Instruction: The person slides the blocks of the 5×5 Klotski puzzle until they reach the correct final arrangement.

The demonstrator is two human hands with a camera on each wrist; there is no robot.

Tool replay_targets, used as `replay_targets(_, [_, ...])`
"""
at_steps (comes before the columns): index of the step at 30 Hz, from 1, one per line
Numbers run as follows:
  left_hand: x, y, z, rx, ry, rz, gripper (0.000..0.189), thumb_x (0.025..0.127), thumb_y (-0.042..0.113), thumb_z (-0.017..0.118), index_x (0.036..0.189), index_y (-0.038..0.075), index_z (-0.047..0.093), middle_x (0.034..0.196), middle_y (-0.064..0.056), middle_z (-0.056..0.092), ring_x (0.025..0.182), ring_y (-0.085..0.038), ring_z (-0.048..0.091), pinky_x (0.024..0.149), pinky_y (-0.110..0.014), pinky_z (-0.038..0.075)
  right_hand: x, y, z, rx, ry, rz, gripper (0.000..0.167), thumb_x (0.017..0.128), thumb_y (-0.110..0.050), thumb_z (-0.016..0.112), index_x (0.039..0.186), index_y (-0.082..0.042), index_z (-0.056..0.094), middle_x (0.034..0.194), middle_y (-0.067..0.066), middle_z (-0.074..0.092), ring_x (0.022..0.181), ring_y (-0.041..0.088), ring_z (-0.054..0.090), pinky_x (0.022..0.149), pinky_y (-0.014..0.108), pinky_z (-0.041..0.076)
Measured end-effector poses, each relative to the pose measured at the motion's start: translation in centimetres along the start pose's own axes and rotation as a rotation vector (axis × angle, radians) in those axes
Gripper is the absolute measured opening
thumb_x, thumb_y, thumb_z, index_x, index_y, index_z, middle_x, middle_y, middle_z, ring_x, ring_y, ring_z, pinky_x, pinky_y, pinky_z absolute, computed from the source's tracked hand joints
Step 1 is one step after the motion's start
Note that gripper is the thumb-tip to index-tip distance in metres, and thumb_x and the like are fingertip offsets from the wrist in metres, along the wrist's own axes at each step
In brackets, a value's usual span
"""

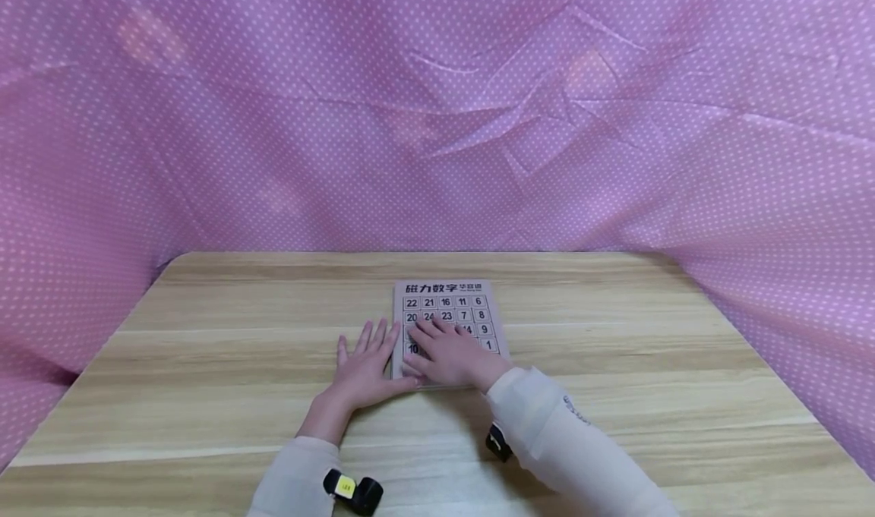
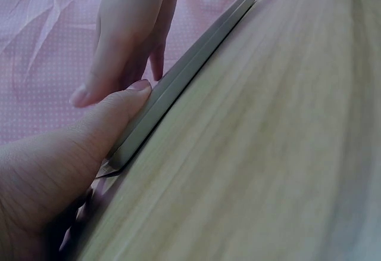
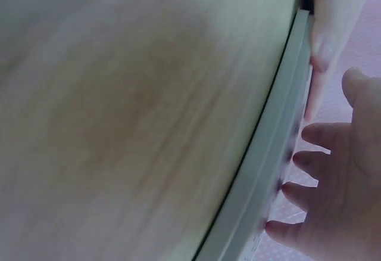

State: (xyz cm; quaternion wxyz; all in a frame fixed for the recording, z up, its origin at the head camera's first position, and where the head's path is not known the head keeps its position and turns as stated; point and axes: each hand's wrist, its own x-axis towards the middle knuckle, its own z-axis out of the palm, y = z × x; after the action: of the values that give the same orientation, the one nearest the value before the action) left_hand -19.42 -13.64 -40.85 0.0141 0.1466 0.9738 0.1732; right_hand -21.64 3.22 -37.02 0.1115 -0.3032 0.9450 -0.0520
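Note:
A flat number slide puzzle (image 1: 399, 304) lies on the wooden table, its numbered tiles set in rows under a printed heading. Straight and spread, the fingers of my left hand (image 1: 369, 373) rest along its left side, and the left thumb (image 2: 119, 115) lies on the near edge. My right hand (image 1: 451, 354) is over the lower tiles, palm down, and hides several of them. In the right wrist view, the right fingertips (image 3: 292, 189) are spread and right at the puzzle's top face.
Bare wooden table (image 1: 205, 350) surrounds the puzzle. A pink dotted cloth (image 1: 437, 160) hangs behind the table and along both sides. Black wrist cameras are strapped at the left sleeve (image 1: 290, 475) and the right sleeve (image 1: 567, 433).

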Motion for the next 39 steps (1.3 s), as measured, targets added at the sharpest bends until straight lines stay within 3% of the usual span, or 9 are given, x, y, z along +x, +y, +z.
replay_targets(8, [0.2, -0.3, 0.0, -0.015, -0.004, 0.008, 0.105, 0.06, 0.081, 0.038, 0.139, 0.014, 0.017, 0.142, -0.011, 0.012, 0.128, -0.03, 0.002, 0.093, -0.058, -0.006, 0.6, -0.2, 0.2, -0.01, -0.005, 0.004, 0.06, 0.089, -0.053, 0.022, 0.138, -0.017, 0.022, 0.142, 0.001, 0.013, 0.128, 0.027, 0.006, 0.097, 0.052, 0.011])
replay_targets(20, [-0.2, -0.2, 0.0, -0.021, 0.007, 0.02, 0.101, 0.064, 0.076, 0.042, 0.138, 0.013, 0.019, 0.141, -0.012, 0.014, 0.128, -0.03, 0.003, 0.094, -0.057, -0.006, -1.2, -0.8, 0.2, 0.011, 0.003, -0.03, 0.054, 0.091, -0.048, 0.024, 0.135, -0.018, 0.031, 0.14, 0.0, 0.022, 0.127, 0.029, 0.012, 0.097, 0.054, 0.013])
replay_targets(27, [-0.6, 0.2, 0.0, -0.011, -0.003, 0.021, 0.096, 0.067, 0.072, 0.045, 0.138, 0.012, 0.019, 0.141, -0.013, 0.013, 0.128, -0.031, 0.003, 0.093, -0.058, -0.006, -2.2, -1.0, 0.1, 0.007, -0.014, -0.034, 0.055, 0.091, -0.049, 0.022, 0.136, -0.018, 0.028, 0.141, 0.0, 0.019, 0.127, 0.028, 0.009, 0.097, 0.054, 0.011])
replay_targets(35, [-1.0, 0.9, 0.2, -0.013, 0.006, -0.008, 0.101, 0.063, 0.078, 0.04, 0.139, 0.014, 0.017, 0.142, -0.011, 0.012, 0.128, -0.03, 0.002, 0.094, -0.057, -0.007, -3.0, 0.3, 0.1, 0.041, 0.042, -0.059, 0.055, 0.091, -0.047, 0.026, 0.135, -0.014, 0.032, 0.14, 0.005, 0.023, 0.126, 0.031, 0.015, 0.095, 0.055, 0.015])
replay_targets(39, [-1.1, 1.1, 0.3, -0.019, 0.01, -0.022, 0.102, 0.062, 0.077, 0.043, 0.139, 0.014, 0.017, 0.142, -0.01, 0.011, 0.128, -0.029, 0.002, 0.094, -0.057, -0.007, -3.7, 1.9, -0.3, 0.077, 0.049, -0.018, 0.056, 0.091, -0.047, 0.028, 0.135, -0.012, 0.031, 0.14, 0.009, 0.022, 0.125, 0.033, 0.015, 0.095, 0.056, 0.014])
